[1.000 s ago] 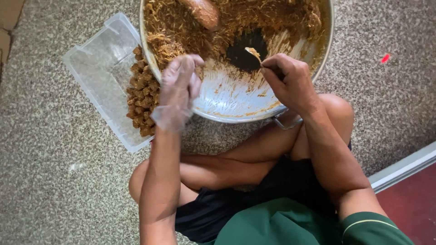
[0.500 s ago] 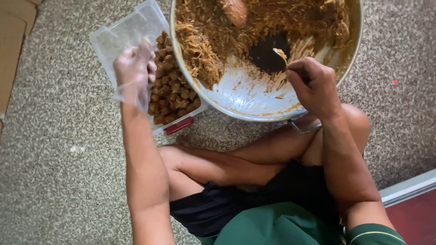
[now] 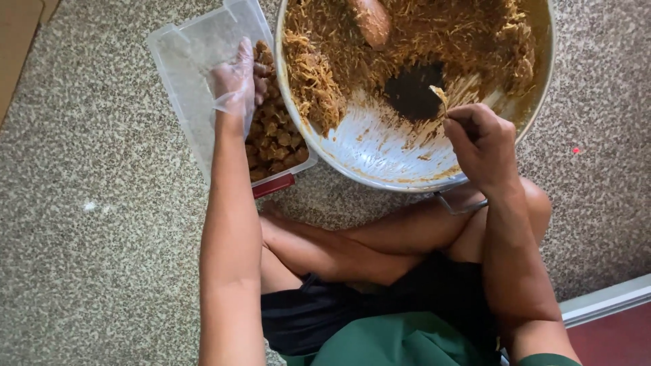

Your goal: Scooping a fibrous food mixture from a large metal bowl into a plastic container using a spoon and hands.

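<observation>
My left hand (image 3: 235,81), in a thin clear plastic glove, reaches into a clear plastic container (image 3: 183,61) and rests over a heap of small brown food balls (image 3: 274,135); whether it holds one is hidden. My right hand (image 3: 480,141) grips a spoon (image 3: 442,98) whose tip carries a bit of filling, over the inner side of a large metal bowl (image 3: 380,146). The bowl holds a brown shredded mixture (image 3: 407,34) along its far half, and its near half is scraped almost bare.
I sit cross-legged on a speckled carpet (image 3: 102,257), legs (image 3: 380,244) just below the bowl. A rounded brown lump (image 3: 371,19) lies in the mixture at the bowl's far side. The container has a red latch (image 3: 273,185). A pale sill (image 3: 603,301) runs at lower right.
My left hand moved from above the bowl's rim leftward into the plastic container and lowered onto the balls. The right hand stayed in the bowl with the spoon.
</observation>
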